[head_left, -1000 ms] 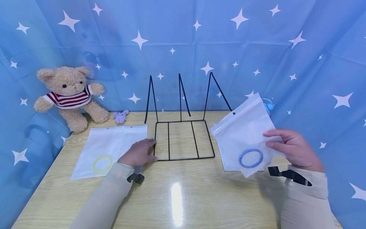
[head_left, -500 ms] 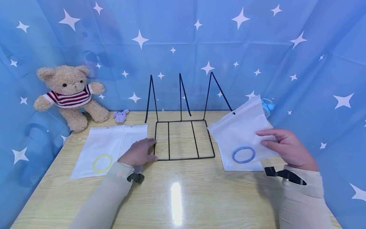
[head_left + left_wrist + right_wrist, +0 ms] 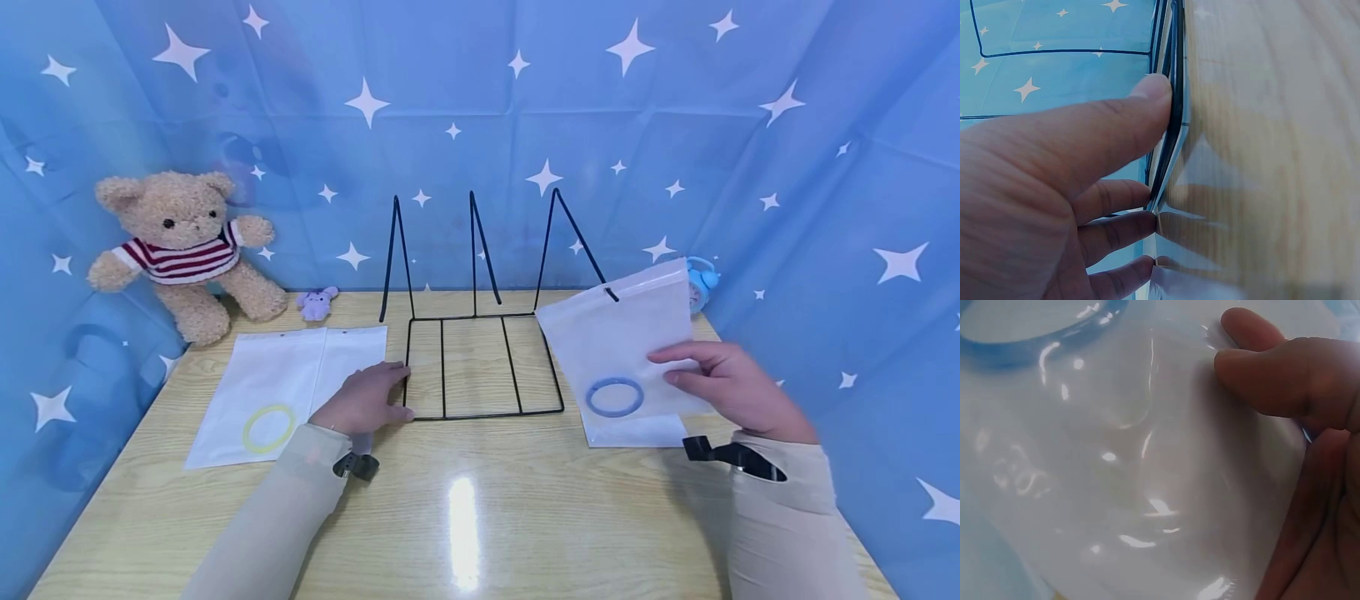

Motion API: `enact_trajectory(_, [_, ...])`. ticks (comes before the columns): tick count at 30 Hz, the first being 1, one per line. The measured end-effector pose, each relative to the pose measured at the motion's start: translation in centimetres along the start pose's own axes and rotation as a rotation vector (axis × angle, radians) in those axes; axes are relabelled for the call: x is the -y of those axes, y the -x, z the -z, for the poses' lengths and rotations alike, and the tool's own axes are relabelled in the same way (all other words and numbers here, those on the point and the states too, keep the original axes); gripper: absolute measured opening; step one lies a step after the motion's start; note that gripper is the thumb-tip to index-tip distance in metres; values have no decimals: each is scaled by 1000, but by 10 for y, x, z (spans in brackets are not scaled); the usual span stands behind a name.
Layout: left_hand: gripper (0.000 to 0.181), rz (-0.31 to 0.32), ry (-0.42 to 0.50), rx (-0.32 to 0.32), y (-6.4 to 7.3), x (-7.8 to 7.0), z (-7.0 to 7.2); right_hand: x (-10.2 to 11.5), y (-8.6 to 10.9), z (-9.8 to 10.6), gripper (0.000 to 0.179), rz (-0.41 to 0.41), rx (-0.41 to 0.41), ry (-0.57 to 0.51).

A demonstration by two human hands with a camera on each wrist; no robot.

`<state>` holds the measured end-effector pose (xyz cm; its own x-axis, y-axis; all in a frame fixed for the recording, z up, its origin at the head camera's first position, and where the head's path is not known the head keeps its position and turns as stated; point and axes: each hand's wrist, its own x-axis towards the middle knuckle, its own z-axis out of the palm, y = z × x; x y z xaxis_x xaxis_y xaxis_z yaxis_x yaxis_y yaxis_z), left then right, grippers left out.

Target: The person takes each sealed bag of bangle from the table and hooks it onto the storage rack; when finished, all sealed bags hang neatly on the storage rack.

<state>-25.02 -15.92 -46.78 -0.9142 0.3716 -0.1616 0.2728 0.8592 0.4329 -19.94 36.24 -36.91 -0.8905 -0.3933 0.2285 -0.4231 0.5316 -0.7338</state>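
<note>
My right hand (image 3: 731, 387) pinches the side of a translucent white zip bag (image 3: 637, 333) between thumb and fingers. A blue ring (image 3: 615, 397) shows at its lower part, and also in the right wrist view. The tip of the right prong of a black wire rack (image 3: 476, 417) overlaps the bag's top strip; I cannot tell whether it passes through the hole. At the rack's left side, my left hand (image 3: 363, 398) rests with fingers extended. In the left wrist view, its thumb (image 3: 1154, 94) presses the dark wire and its fingertips touch the wire and tabletop.
Two white bags (image 3: 251, 358) overlap at the left, one with a yellow ring (image 3: 268, 429). Another bag (image 3: 637, 433) lies under the raised one. A teddy bear (image 3: 187, 260), a small purple toy (image 3: 317, 304) and a blue alarm clock (image 3: 703, 282) stand at the back.
My right hand has moved left with the bag, whose top edge has turned closer to level and slid farther across the right prong's tip. My left hand and the rack stay put.
</note>
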Motion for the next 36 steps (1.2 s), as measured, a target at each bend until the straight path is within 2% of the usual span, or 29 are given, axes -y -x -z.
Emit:
enact_trajectory(7, [80,-2,5,6,0,0,0,-5,-4,-4,29,-46,49,8])
enact_trajectory(16, [80,-1,12,7,1,-1,1,-7,-8,-10,31,-24,133,0])
enact_trajectory(24, [80,0,6,10,1,-1,1,-10,-12,-14,36,12,174,-22])
enact_trajectory(29, [80,3,1,9,1,0,1,-9,-15,-16,39,14,167,-32])
enact_trajectory(36, [80,5,-1,9,-1,2,0,-6,-16,-20,46,-1,113,-9])
